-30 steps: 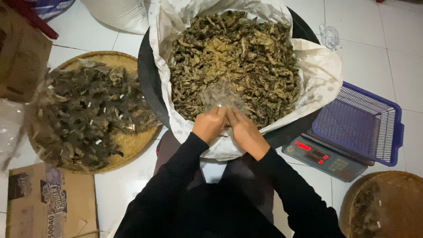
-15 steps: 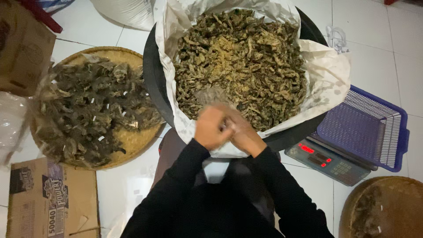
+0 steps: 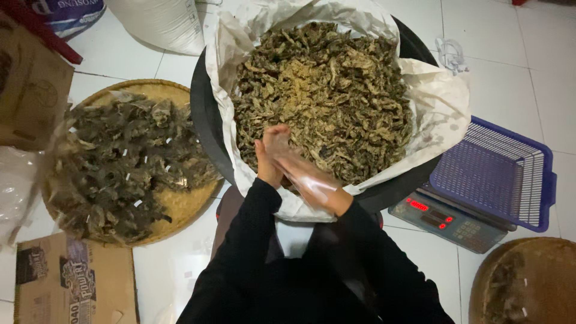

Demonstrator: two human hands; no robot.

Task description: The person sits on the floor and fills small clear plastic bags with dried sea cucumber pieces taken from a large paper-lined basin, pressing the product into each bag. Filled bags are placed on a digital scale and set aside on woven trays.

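1. Taking the big black tub (image 3: 207, 129) as the landmark: well off to its left, at the edge of the floor, sits a brown cardboard box (image 3: 27, 90), with a second printed carton (image 3: 72, 282) lower down on that side.
2. Just left of the tub, nearly touching its wall, lies a round woven tray (image 3: 180, 207) heaped with small clear packets of dark dried pieces (image 3: 123, 168).
3. The tub itself is lined with a white sack (image 3: 438, 102), folded out over the rim, and filled with loose dried brownish-green strips (image 3: 327, 96).
4. At the tub's near rim the person's left hand (image 3: 267, 162) stands edge-up, fingers straight and pointing into the strips.
5. Pressed flat against it is the right hand (image 3: 306, 177), palm to palm; a thin clear plastic bag (image 3: 315, 183) seems to be wrapped over or caught between them, though the blur makes its outline hard to judge.
6. Black sleeves (image 3: 252, 240) run back from both wrists towards me.
7. Just right of the tub stands a digital scale (image 3: 447, 222) with red lit digits, carrying a blue-purple mesh basket (image 3: 498, 171).
8. Below the scale, right of the tub, part of another woven tray (image 3: 534, 282) shows.
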